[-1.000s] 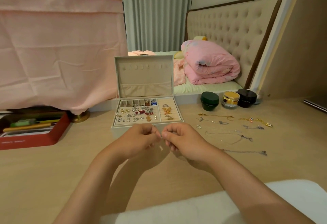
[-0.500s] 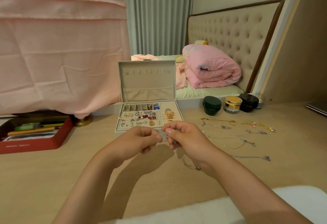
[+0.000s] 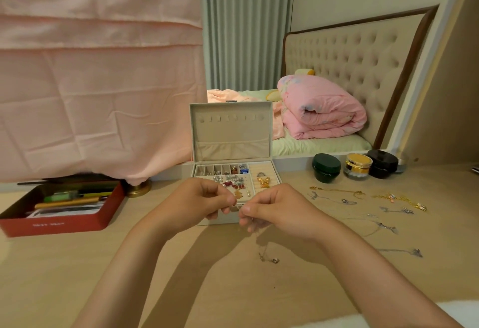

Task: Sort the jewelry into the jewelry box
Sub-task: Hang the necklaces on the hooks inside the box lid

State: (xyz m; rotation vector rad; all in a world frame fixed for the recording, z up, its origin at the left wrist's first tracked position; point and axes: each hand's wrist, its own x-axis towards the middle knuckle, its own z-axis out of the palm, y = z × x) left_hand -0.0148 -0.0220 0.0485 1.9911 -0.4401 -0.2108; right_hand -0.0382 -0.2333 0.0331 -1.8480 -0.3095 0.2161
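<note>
The beige jewelry box (image 3: 230, 133) stands open in the middle of the table, its lid upright and its tray holding several earrings, rings and charms. Just in front of it my left hand (image 3: 204, 202) and my right hand (image 3: 274, 211) are held close together, fingers curled. Both pinch a thin silver necklace (image 3: 268, 257), whose chain hangs from my right hand with its pendant end resting on the table. Several more silver and gold necklaces (image 3: 363, 203) lie spread on the table to the right.
A red tin (image 3: 62, 217) of pens sits at the left. Three cosmetic jars (image 3: 355, 167) stand at the back right by a mirror. Pink cloth hangs at the back left. A white cushion edge shows at bottom right.
Both hands rose slightly toward the box, lifting the necklace so that its chain hangs down and the pendant end shows on the table below my right hand.
</note>
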